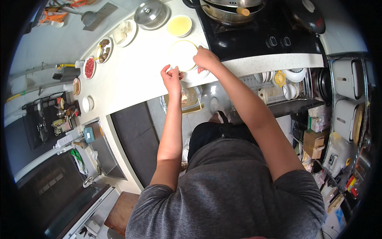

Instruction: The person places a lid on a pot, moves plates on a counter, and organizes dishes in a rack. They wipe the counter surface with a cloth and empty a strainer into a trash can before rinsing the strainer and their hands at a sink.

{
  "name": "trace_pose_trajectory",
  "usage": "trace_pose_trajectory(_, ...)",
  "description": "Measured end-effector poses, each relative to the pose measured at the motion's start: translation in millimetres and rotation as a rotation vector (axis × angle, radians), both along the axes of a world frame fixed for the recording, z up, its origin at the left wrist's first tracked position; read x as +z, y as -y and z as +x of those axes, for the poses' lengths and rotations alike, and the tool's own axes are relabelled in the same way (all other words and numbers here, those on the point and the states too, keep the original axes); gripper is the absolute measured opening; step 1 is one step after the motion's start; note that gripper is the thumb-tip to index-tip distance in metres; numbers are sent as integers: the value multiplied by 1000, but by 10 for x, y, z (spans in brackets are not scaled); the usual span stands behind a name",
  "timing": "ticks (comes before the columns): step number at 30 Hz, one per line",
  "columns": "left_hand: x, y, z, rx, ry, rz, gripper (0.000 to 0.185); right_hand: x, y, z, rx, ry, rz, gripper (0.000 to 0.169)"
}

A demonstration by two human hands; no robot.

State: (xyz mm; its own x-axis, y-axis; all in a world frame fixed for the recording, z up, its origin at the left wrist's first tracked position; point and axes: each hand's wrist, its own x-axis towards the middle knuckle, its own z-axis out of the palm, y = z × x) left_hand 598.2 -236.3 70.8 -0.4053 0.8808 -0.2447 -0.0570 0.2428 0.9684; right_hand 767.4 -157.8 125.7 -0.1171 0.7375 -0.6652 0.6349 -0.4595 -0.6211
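On the white counter, a round white dish with a yellow rim [182, 55] lies between my hands, overexposed so that its contents cannot be made out. A white plate [195, 76] shows beneath it. My left hand [173, 77] is at the dish's near left edge, fingers curled; whether they grip the rim is unclear. My right hand [205, 59] is at the right edge with its fingers bent over the rim, partly hidden by the hand itself. Just beyond stands a bowl of yellow liquid [179, 26].
A lidded pot [151, 14], a plate of pale chunks [122, 35], a plate of mushrooms [104, 51] and a dish of red minced meat [89, 68] line the counter's back. The black cooktop [244, 44] holds a steel pan [226, 15]. An open drawer of dishes [279, 82] juts out below.
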Motion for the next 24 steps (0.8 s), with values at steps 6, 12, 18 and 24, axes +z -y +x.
trace_pose_trajectory(6,-214,3,-179,-87,-203,4,39,391,77,-226,94,189,196,68)
trace_pose_trajectory(12,-81,-2,-193,-80,-245,107,32,423,298,-96,109,312,569,70)
trace_pose_trajectory(18,248,37,-34,-140,-212,233,45,337,481,89,-40,60,1158,65)
trace_pose_trajectory(24,507,322,684,-301,6,375,69,23,886,490,-147,-88,1387,61)
